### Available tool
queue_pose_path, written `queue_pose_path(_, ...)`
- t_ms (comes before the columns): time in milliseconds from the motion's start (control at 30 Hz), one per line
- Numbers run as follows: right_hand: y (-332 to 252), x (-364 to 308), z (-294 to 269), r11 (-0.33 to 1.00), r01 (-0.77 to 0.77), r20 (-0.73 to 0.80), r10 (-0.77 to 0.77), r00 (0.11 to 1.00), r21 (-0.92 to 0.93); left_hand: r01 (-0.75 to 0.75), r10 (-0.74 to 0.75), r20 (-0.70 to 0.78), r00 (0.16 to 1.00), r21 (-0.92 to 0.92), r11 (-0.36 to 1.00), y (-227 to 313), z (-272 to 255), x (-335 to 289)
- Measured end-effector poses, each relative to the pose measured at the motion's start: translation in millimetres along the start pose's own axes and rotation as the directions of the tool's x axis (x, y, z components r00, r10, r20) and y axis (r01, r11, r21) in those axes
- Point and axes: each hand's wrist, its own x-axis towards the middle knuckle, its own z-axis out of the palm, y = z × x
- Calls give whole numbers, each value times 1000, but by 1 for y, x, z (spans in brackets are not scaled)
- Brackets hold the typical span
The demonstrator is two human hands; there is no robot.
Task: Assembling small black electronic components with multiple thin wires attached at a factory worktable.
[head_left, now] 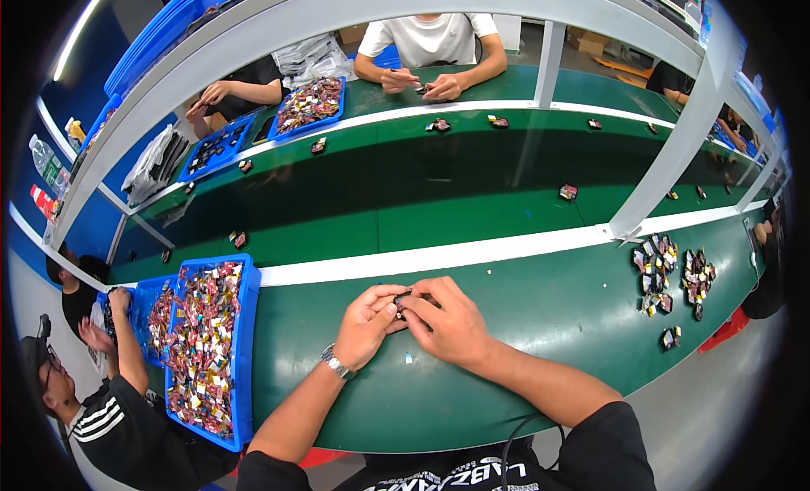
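My left hand (365, 326), with a metal-band watch on its wrist, is closed round a small black part (402, 300) above the green work surface (337, 407). Bent fingers of my right hand (449, 321) meet it from the other side and grip the same part. Its exact kind cannot be made out, since fingers cover most of it. Left of my hands stands a blue tray (246, 356), heaped with small red, black and white wired parts (202, 348). Similar pieces lie in two clusters (656, 276) to the right, with a single piece (671, 337) nearer me.
Beyond a white rail (422, 260) runs a green conveyor belt (472, 225) carrying scattered parts. A grey metal frame (675, 153) rises at the right and arches overhead. Across the belt, a person in white (430, 44) handles something small. Another person (118, 407) sits at the left.
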Motion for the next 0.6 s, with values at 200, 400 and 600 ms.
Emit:
queue_pose_path(200, -2, 0, 0, 997, 31, 27, -29, 999, -71, 28, -28, -13, 1000, 22, 999, 3, 1, -1)
queue_pose_path(400, 0, -1, 3, 989, 62, 13, -61, 998, -131, 29, -28, -42, 999, 31, 999, 1, 3, 0)
queue_pose_path(600, 3, -1, 6, 979, 105, -1, -107, 994, -172, 46, -40, -63, 997, 83, 996, 3, 8, 0)
